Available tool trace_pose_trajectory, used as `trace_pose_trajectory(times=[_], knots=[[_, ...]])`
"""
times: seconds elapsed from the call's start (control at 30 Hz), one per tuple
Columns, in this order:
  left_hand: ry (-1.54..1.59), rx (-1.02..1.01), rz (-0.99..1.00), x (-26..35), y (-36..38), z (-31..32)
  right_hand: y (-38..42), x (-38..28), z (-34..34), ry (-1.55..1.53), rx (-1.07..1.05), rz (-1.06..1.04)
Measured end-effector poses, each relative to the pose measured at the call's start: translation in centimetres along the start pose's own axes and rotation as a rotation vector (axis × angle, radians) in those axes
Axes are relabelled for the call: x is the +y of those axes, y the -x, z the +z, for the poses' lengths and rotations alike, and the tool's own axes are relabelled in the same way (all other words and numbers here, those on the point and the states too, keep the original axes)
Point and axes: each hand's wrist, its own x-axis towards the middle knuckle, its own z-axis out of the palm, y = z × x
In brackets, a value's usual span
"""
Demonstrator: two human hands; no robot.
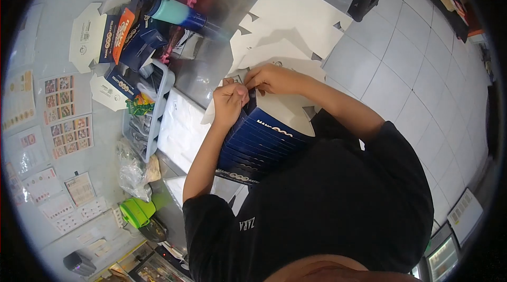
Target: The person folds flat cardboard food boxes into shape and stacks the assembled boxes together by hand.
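A stack of nested dark-blue cardboard food boxes (264, 142) with cream insides leans against my torso. At the far corner of the topmost box, my left hand (231, 103) is closed, its fingers pinching the cardboard. My right hand (270, 79) meets it there, fingers bent and closed on the same corner and its flap. The exact fold between the fingertips is hidden. Beyond my hands, flat cream cardboard blanks (288, 20) with notched edges lie on the metal counter (203, 73).
Folded blue boxes (119, 39) pile up by the wall, beside a teal-and-blue tumbler (177, 12). A plastic bin (158, 107) with packets and a white plastic-wrapped pack (182, 126) sit to the left. A green container (137, 212) stands nearer. Tiled floor (398, 71) lies right.
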Motion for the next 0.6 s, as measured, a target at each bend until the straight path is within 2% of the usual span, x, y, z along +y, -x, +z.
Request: trace_pose_trajectory(times=[0.07, 0.17, 0.27, 0.3, 0.43, 0.53, 0.6], knots=[[0.048, -0.001, -0.001, -0.4, 0.0, -0.3, 0.9, -0.1, 1.8, 0.003, 0.092, -0.025], [0.139, 0.063, -0.057, -0.6, -0.2, -0.7, 2.6, -0.8, 6.3, -0.527, 0.569, 0.004], [0.249, 0.171, -0.124, -1.7, 0.1, -1.3, 4.2, -1.4, 6.5, -0.851, 0.432, 0.192], [0.287, 0.2, -0.145, -2.1, 0.1, -1.4, 4.3, -3.1, 5.7, -0.864, 0.282, 0.291], [0.263, 0.154, -0.138, -2.7, -0.8, -1.4, 2.9, -5.2, 3.9, -0.259, -0.081, 0.5], [0.246, 0.169, -0.124, -3.1, -1.1, -1.2, 2.3, -5.6, 4.2, 0.005, 0.108, 0.194], [0.263, 0.149, -0.157, -2.7, -1.3, -1.1, 2.2, -5.3, 4.2, 0.014, 0.081, 0.176]])
